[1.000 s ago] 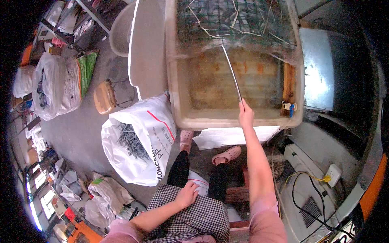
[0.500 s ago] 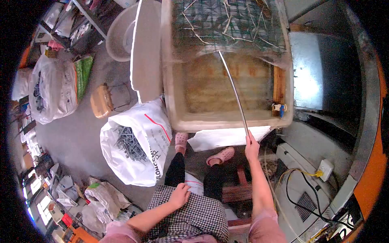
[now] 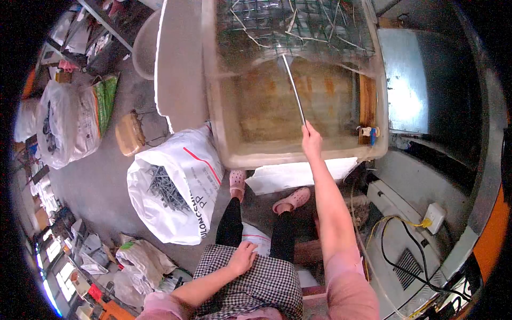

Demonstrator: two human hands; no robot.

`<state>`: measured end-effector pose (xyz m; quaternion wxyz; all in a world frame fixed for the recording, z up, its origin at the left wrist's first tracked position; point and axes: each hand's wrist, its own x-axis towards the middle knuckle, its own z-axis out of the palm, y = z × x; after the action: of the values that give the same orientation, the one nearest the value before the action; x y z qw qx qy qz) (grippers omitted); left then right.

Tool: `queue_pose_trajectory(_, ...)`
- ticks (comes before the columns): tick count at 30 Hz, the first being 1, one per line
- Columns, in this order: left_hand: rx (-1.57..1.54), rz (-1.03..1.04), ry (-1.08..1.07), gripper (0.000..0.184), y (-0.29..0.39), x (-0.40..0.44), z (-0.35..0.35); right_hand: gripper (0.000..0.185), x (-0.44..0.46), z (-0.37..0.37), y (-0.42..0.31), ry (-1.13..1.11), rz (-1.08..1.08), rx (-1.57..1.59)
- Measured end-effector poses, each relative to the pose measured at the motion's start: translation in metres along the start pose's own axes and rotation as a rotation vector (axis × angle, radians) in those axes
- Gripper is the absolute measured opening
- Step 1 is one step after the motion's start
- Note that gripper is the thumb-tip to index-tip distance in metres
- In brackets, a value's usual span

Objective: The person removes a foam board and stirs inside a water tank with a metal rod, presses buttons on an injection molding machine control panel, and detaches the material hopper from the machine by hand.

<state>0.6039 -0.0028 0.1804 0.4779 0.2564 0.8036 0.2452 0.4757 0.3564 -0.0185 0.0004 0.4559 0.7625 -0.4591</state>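
My right hand (image 3: pixel 312 140) is closed on the near end of a thin metal rod (image 3: pixel 294 92) above a large translucent tub (image 3: pixel 232 159). The rod's far tip touches or meets the near edge of a green wire mesh (image 3: pixel 320 48), which has pale strips lying across it. Brown stains show on the tub's floor. My left hand (image 3: pixel 242 258) rests on the checkered cloth (image 3: pixel 248 285) over my lap, its fingers partly curled, and whether they hold the cloth is unclear.
A white sack (image 3: pixel 201 184) of grey pieces stands left of my feet. Farther left are a small stool (image 3: pixel 130 134) and plastic bags (image 3: pixel 58 125). A blue-handled valve (image 3: pixel 369 132) sits at the tub's right. Cables (image 3: pixel 385 250) and a white socket (image 3: pixel 434 217) are at the right.
My right hand first drew back toward me with the rod, then pushed forward again over the tub. The rod's tip stays by the mesh edge. My left hand remains on my lap.
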Motion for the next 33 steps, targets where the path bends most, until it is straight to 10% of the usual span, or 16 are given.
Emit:
queue_pose_trajectory(6,0.030,0.023,0.031,0.026,-0.006,-0.006,-0.011,0.033,-0.032,-0.031,0.012,0.050,-0.188,0.051)
queue_pose_trajectory(17,0.056,0.006,-0.012,0.021,0.017,-0.033,-0.033,0.034,-0.246,-0.224,0.047,-0.062,0.109,-0.228)
queue_pose_trajectory(33,0.090,0.054,0.057,0.025,0.016,-0.024,-0.007,0.032,-0.098,-0.103,0.044,0.016,0.024,-0.041)
